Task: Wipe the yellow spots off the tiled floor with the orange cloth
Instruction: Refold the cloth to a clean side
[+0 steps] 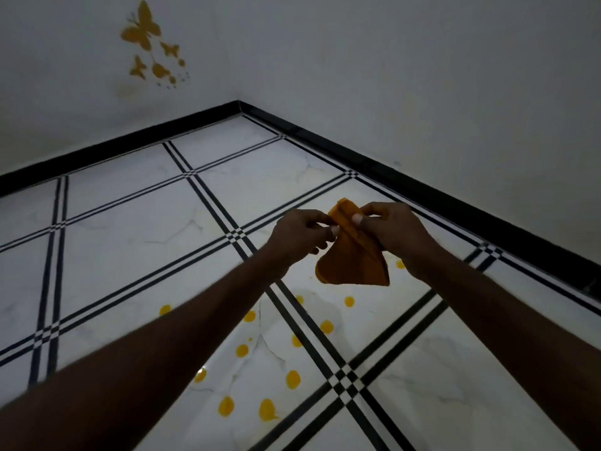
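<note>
White tiled floor point(130, 222) with black lines, yellow spots point(292, 379) near, orange cloth point(353, 255) held above them, left hand point(299, 232) and right hand point(390, 229) each pinching its top edge

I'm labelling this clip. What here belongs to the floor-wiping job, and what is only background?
Belongs to the job:
orange cloth, held by left hand and right hand
yellow spots
tiled floor

Background:
butterfly decals
wall
black skirting
</note>
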Demonstrator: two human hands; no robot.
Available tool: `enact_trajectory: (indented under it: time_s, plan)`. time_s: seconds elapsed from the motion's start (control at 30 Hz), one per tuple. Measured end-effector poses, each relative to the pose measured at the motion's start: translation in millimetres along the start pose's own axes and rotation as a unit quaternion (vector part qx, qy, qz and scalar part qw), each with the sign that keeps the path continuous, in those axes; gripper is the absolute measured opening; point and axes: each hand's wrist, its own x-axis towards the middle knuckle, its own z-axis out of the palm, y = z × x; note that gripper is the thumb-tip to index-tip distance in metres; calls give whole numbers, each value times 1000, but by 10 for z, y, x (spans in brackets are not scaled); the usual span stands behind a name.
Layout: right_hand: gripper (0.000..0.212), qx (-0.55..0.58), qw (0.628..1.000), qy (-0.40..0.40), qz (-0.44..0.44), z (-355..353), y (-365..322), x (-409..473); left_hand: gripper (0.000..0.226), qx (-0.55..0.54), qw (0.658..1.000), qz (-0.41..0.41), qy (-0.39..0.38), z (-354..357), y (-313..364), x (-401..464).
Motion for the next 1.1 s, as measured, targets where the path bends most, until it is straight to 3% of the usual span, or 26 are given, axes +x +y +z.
enact_trajectory:
  time_s: [0.07,0.17,0.27,0.37,0.47,0.53,0.6,0.67,0.7,0.83,0.97,1.03,1.1]
  plan:
    - [22,26,999,-16,22,102,-139,46,26,-19,999,22,27,-122,23,-54]
    - [28,61,997,-30,41,225,-273,92,35,-5,996,63,58,-214,67,-86]
    - [30,61,997,-26,51,334,-373,108,19,46,981,103,157,-263,82,-99]
    - [25,61,996,11,64,454,-478,133,12,13,977,107,184,-373,104,-127]
    - [18,47,990,96,89,483,-576,209,9,6,968,129,217,-508,93,-183]
    - [21,83,981,134,114,425,-628,246,8,7,974,126,190,-617,79,-256]
    - [21,110,980,130,106,379,-669,244,7,60,994,64,60,-790,29,-327]
    - [18,123,982,120,82,345,-726,196,11,148,984,-20,-94,-964,-48,-396]
    - [20,142,982,102,67,337,-761,159,15,164,978,-44,-122,-1029,-89,-418]
    - [28,213,976,-22,34,415,-827,59,47,24,995,-55,-80,-1076,-177,-501]
    - [26,332,935,-108,67,558,-931,41,43,-151,981,-24,-118,-814,-120,-580]
    - [26,387,913,-94,87,590,-945,79,44,-211,972,-28,-100,-741,-118,-613]
    - [30,365,921,-50,128,634,-844,101,42,-202,977,-49,-51,-758,-130,-642]
